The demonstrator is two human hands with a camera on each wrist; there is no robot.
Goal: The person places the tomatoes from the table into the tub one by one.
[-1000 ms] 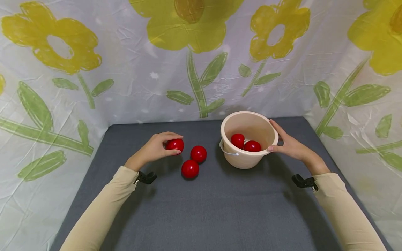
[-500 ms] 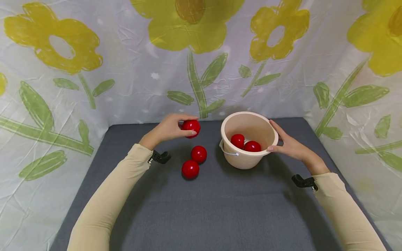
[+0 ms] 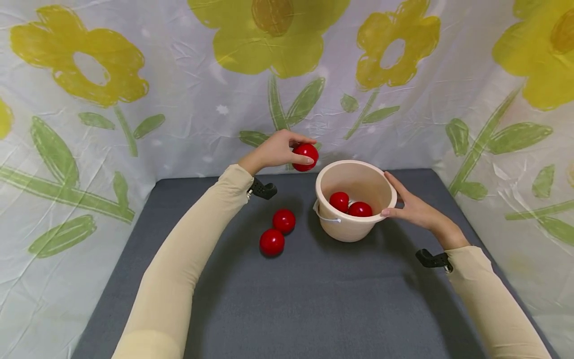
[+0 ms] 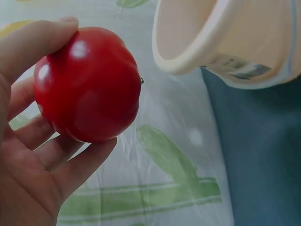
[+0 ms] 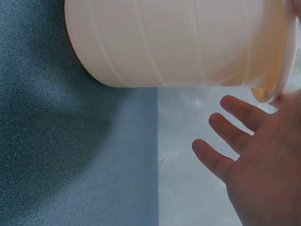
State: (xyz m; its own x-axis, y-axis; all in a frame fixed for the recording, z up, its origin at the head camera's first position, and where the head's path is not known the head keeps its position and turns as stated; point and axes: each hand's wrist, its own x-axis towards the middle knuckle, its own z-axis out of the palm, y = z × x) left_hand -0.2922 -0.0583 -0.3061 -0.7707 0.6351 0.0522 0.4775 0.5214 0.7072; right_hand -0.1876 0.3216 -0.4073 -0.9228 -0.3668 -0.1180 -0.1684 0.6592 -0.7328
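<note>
In the head view, my left hand (image 3: 280, 149) holds a glossy red apple (image 3: 306, 157) up in the air, left of the bucket's rim and above it. The left wrist view shows thumb and fingers curled round this apple (image 4: 89, 84), its small dark tip facing the bucket (image 4: 188, 52). My right hand (image 3: 414, 209) holds the rim of the cream bucket (image 3: 347, 232) at its right side with thumb and forefinger. The other fingers (image 5: 230, 132) stand off its wall, as the right wrist view shows. Two red apples (image 3: 339, 201) lie inside the bucket.
Two more red apples, one farther (image 3: 284, 221) and one nearer (image 3: 271, 242), lie close together on the dark grey tabletop (image 3: 305, 299), left of the bucket. A white bucket handle (image 3: 329, 218) hangs at the front left. A flowered curtain (image 3: 202, 99) rises behind the table.
My left hand has carried its apple up and to the right, from beside the loose apples to near the bucket's rim. The right hand and the bucket have stayed in place.
</note>
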